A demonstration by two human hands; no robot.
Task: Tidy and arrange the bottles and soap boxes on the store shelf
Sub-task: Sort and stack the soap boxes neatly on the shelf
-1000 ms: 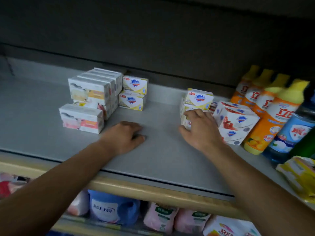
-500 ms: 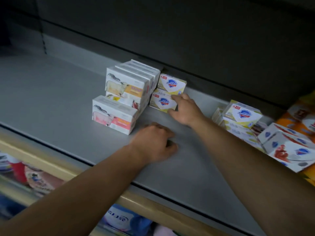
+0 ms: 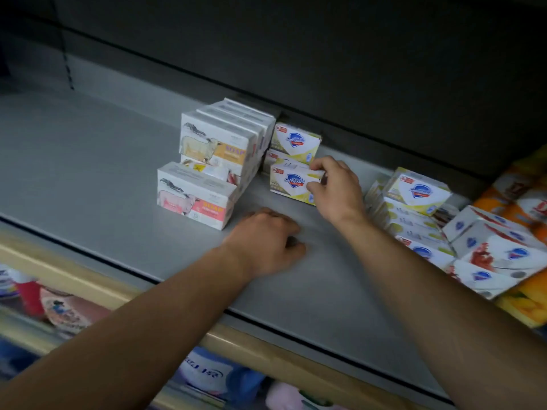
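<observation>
Grey shelf: goat soap boxes left, red-white boxes right.

White goat-print soap boxes stand stacked mid-shelf. Yellow-white Safeguard boxes sit just beside them. More boxes and orange bottles crowd the right.

Shop — metal shelf of boxed soaps

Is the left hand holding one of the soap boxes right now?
No, the left hand rests on the bare shelf, while the right hand grips the yellow soap box.
</observation>
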